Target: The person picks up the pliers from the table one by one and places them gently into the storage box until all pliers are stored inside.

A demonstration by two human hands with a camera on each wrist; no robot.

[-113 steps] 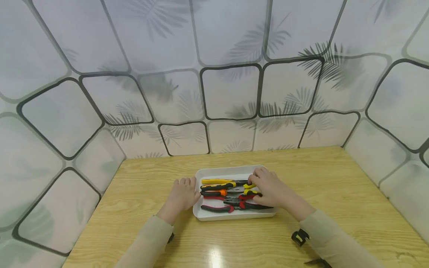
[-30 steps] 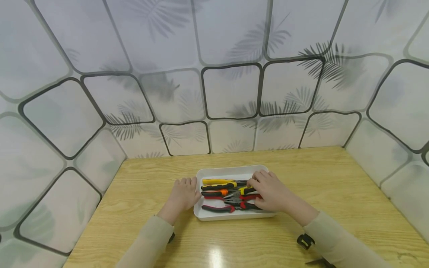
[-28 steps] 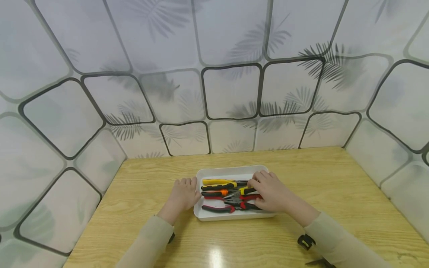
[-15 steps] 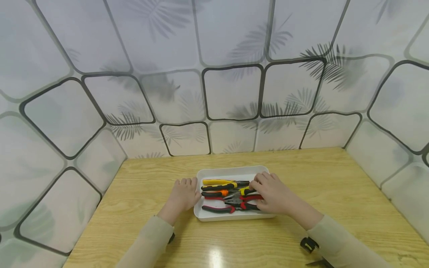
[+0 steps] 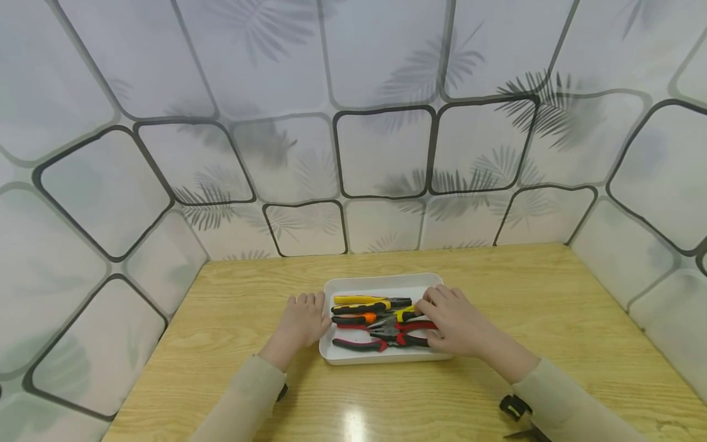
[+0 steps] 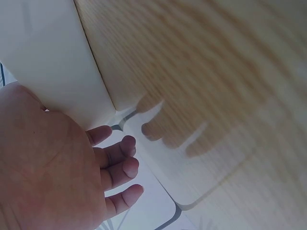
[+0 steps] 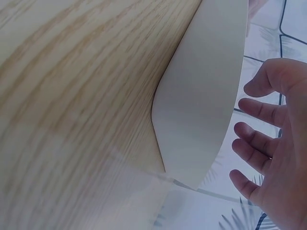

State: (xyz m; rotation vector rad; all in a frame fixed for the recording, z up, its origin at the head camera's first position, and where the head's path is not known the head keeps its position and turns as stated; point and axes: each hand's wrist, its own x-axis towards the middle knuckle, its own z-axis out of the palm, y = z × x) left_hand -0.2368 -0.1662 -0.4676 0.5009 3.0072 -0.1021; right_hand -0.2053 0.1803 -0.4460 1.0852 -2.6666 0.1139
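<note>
A white tray (image 5: 381,361) sits on the table with several pliers lying in it. My left hand (image 5: 301,320) is at its left end, thumb by the rim; in the left wrist view its fingers are loosely bent beside the tray wall. My right hand (image 5: 455,324) hovers over the right end, fingertips close to the yellow-and-black handle (image 5: 407,314) and the red-and-black pliers (image 5: 411,339). The right wrist view shows this hand with fingers loosely bent and apart, nothing between them. Yellow-handled pliers (image 5: 356,300) and orange-and-black pliers (image 5: 353,319) lie on the left.
Wood-grain table (image 5: 248,393) surrounds the tray. Patterned white panels (image 5: 381,159) stand behind and at both sides. Near the right sleeve, a small black device (image 5: 515,406) and a dark pointed thing (image 5: 525,434) show, the latter partly hidden.
My right hand has drawn rightward off the pliers, uncovering more of their handles. Compared with the oldest frame, the pliers under it sit slightly rearranged. My left hand has stayed in place.
</note>
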